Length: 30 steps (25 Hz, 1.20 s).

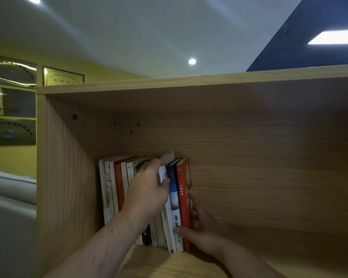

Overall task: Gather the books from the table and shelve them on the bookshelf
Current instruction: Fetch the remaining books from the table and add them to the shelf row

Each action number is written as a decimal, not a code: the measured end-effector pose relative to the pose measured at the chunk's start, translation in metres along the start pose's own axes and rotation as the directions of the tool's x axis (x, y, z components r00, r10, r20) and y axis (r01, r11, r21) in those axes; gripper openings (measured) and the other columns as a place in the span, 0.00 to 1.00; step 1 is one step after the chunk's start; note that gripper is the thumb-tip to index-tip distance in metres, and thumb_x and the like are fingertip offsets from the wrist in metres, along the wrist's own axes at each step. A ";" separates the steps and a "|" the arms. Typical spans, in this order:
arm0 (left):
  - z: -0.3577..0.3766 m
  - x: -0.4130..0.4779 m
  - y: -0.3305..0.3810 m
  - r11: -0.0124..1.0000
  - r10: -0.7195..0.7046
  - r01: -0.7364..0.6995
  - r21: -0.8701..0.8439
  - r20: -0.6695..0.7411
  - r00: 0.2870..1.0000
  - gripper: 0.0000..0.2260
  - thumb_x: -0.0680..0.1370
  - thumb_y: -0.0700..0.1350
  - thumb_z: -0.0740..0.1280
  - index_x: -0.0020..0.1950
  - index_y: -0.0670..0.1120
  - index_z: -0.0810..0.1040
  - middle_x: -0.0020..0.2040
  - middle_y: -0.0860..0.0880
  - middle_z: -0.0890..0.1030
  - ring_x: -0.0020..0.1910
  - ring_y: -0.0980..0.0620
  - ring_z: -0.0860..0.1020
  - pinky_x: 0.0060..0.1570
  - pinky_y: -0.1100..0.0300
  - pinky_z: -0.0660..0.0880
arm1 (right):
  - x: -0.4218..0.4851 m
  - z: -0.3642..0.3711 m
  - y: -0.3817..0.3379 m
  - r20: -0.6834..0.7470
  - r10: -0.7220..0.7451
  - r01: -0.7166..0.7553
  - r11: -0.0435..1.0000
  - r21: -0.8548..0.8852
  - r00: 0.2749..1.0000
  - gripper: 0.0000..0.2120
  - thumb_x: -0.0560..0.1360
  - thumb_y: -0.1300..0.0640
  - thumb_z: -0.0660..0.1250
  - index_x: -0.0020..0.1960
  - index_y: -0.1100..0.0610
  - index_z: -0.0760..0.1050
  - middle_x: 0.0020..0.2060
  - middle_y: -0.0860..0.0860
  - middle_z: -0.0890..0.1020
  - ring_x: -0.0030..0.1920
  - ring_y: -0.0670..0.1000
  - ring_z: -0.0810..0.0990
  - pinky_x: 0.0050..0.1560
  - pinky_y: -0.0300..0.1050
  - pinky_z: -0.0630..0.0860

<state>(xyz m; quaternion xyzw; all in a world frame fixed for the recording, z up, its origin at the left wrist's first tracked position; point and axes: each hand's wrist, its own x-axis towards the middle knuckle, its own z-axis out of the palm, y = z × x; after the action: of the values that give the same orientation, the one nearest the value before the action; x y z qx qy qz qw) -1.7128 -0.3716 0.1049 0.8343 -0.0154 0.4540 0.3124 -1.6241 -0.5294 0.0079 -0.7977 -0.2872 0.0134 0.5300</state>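
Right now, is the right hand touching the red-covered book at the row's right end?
Touching. The head view shows the right hand with fingers against the red-covered book on its outer cover, thumb pressing a neighbouring spine.

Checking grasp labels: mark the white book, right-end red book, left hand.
white book (162, 172), head view, upper spine.
right-end red book (183, 209), head view, spine.
left hand (148, 189), head view, back of hand.

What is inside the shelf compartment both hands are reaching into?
A row of upright books, ending in a red book. The left hand grips a white book and covers middle spines; the right hand pinches the red book, hiding its lower cover. Right of them, bare wood.
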 end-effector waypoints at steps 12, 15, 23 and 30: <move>0.002 -0.065 -0.004 0.902 -0.249 0.302 -0.309 0.199 0.948 0.19 0.78 0.43 0.71 0.53 0.66 0.66 0.55 0.58 0.77 0.50 0.62 0.78 0.41 0.66 0.77 | -0.009 0.001 -0.012 -0.076 0.015 -0.023 0.995 -0.102 0.997 0.47 0.63 0.39 0.78 0.75 0.28 0.55 0.65 0.41 0.75 0.62 0.47 0.79 0.62 0.51 0.80; 0.001 -0.078 -0.008 0.890 -0.295 0.317 -0.328 0.118 0.948 0.17 0.79 0.41 0.68 0.57 0.61 0.67 0.57 0.57 0.77 0.54 0.58 0.77 0.47 0.58 0.80 | -0.012 -0.001 -0.013 -0.093 0.018 -0.028 0.994 -0.103 0.995 0.42 0.68 0.46 0.78 0.75 0.32 0.59 0.58 0.37 0.76 0.58 0.45 0.80 0.60 0.46 0.80; -0.080 -0.098 -0.076 0.825 -0.378 0.249 -0.507 -0.168 0.910 0.20 0.75 0.32 0.72 0.56 0.56 0.79 0.49 0.66 0.85 0.49 0.56 0.84 0.47 0.57 0.79 | -0.011 0.020 -0.030 -0.045 0.036 -0.044 0.981 -0.188 0.998 0.47 0.71 0.40 0.73 0.77 0.28 0.44 0.68 0.41 0.72 0.68 0.48 0.74 0.69 0.52 0.75; -0.065 -0.082 -0.056 0.429 -0.419 0.396 -0.812 0.209 0.884 0.17 0.75 0.28 0.68 0.56 0.48 0.82 0.54 0.40 0.86 0.49 0.38 0.85 0.53 0.38 0.79 | -0.037 0.012 -0.064 -0.156 0.038 0.008 0.958 0.287 0.987 0.13 0.78 0.42 0.67 0.61 0.35 0.76 0.55 0.47 0.87 0.58 0.56 0.84 0.56 0.58 0.82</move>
<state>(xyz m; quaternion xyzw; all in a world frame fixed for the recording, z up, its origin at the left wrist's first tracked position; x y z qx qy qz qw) -1.7927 -0.3125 0.0390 0.5544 -0.0247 0.3112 0.7715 -1.6874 -0.5194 0.0466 -0.7131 -0.2326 -0.0051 0.6613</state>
